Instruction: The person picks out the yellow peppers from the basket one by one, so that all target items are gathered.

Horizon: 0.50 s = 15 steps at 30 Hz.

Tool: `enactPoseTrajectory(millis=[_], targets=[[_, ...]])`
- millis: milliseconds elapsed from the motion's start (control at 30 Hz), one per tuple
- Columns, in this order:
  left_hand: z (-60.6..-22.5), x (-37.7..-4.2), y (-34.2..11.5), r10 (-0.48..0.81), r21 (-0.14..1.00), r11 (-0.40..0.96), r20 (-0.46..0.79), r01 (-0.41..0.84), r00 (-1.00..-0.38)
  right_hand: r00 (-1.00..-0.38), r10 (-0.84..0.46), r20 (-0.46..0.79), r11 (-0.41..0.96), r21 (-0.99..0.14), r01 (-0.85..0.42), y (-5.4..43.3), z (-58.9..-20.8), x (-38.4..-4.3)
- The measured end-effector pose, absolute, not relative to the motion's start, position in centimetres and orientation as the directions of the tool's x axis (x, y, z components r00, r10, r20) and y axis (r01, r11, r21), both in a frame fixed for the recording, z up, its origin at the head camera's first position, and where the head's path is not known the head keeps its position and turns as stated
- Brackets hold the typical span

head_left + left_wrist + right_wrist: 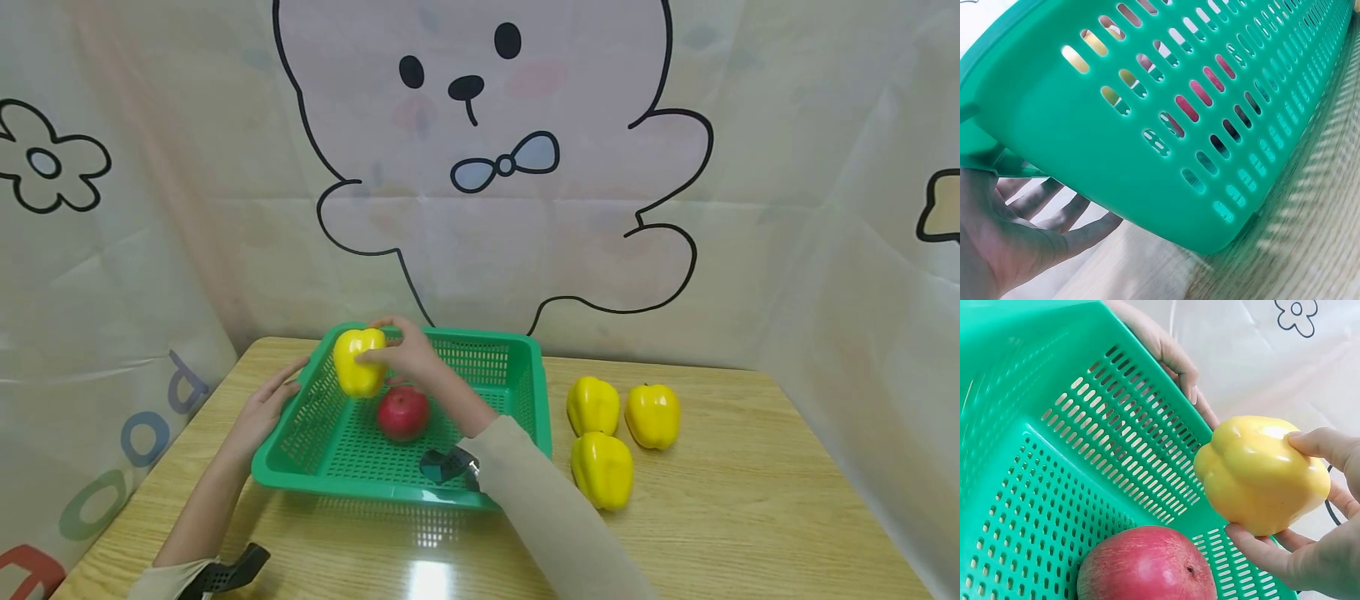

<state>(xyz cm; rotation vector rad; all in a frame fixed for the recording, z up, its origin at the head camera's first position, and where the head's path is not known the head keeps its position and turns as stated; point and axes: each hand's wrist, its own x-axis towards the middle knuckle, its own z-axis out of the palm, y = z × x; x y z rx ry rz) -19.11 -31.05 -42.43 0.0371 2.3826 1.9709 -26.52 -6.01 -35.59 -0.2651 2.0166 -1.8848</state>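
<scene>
My right hand [412,354] holds a yellow bell pepper [359,362] between thumb and fingers, above the left part of a green plastic basket [360,483]. The right wrist view shows the pepper [1260,475] lifted above the basket floor. On that floor lies a red apple [403,413], close below the pepper. My left hand [262,412] rests at the basket's left side, its fingers extended along the rim and outer wall. In the left wrist view the left hand [1029,231] touches the basket's end from outside, with part of the fingers hidden.
Three more yellow bell peppers stand on the wooden table [720,500] right of the basket: one at the back [593,405], one to its right [653,416] and one in front [602,470]. A printed curtain [750,275] hangs behind the table and at its sides.
</scene>
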Motion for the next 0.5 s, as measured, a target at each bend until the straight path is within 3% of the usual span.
enactPoseTrajectory(millis=[500], targets=[[-42.30,-19.07,-30.97,0.060,0.979,0.202,-0.018,-0.005,-0.998,-0.912,-0.395,-0.107,0.033,-0.994,0.102,-4.96,-34.88,-26.20]])
